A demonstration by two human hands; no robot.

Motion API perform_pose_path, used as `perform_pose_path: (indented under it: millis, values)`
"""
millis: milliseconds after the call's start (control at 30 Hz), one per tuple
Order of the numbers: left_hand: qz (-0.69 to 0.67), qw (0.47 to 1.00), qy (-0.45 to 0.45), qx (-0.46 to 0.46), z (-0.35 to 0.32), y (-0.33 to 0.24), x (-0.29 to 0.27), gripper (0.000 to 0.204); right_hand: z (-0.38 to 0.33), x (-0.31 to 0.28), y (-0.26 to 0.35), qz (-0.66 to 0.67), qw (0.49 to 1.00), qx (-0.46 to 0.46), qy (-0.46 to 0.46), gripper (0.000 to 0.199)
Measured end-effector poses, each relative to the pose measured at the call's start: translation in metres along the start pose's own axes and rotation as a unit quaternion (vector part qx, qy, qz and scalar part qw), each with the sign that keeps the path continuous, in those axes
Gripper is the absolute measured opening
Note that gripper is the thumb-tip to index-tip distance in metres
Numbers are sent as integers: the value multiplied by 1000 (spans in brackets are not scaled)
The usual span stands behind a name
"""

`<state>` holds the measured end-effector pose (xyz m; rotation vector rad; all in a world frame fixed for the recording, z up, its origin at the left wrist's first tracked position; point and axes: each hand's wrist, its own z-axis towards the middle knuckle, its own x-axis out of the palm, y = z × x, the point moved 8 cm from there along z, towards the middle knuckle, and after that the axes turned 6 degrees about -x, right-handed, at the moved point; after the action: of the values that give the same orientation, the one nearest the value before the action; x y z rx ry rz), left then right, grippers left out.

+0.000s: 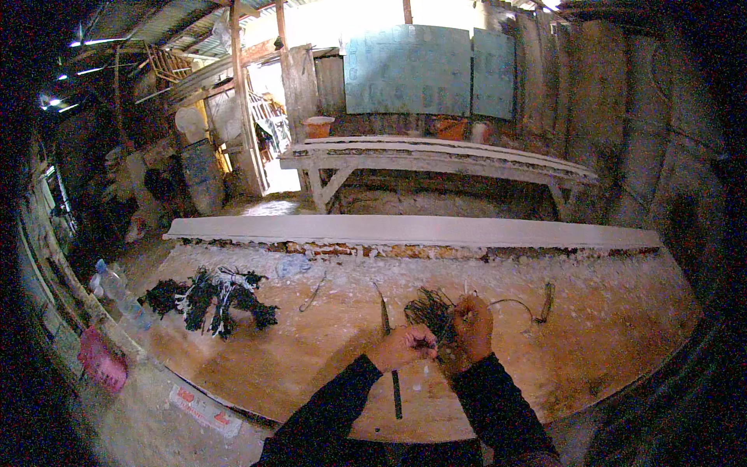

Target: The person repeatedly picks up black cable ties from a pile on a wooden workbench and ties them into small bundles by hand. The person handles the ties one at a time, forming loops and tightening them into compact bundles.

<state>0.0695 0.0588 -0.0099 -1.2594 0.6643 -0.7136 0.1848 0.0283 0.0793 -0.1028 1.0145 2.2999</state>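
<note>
My left hand (401, 348) is closed, its fingers curled together over the board; what they pinch is too small to make out. Just right of it, my right hand (475, 321) is raised with fingers and thumb pressed together, also around something I cannot make out. Between and behind both hands lies a bundle of thin dark strands (429, 310), partly covered by the right hand. A long narrow dark strip (398, 397) passes beneath my left hand. To the right, a thin dark cord (513, 303) curves toward a small brownish piece (548, 303).
Dark and white stringy bundles (214, 300) lie at the left of the wooden board (327, 373). A long white moulding (412, 229) runs along its far edge. A plastic bottle (120, 292) and a pink bag (102, 359) are at far left. Another bench (436, 159) stands behind.
</note>
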Motion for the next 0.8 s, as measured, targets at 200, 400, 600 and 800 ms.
perform_pose_path:
  millis: [200, 400, 600, 800]
  values:
    - [72, 992, -91, 46, 0, -15, -15, 15, 0, 4, -18, -31, 996, -64, -47, 11]
    - [110, 914, -389, -47, -27, -15, -82, 16, -7, 11, -33, 162, 983, 87, 10, 10]
    - [157, 858, -488, -10, -44, -20, -111, 12, -34, 59, -8, 392, 855, 215, 263, 7]
    - [120, 885, -450, -31, -37, 2, -112, 9, -40, 65, -8, 395, 839, 214, 307, 6]
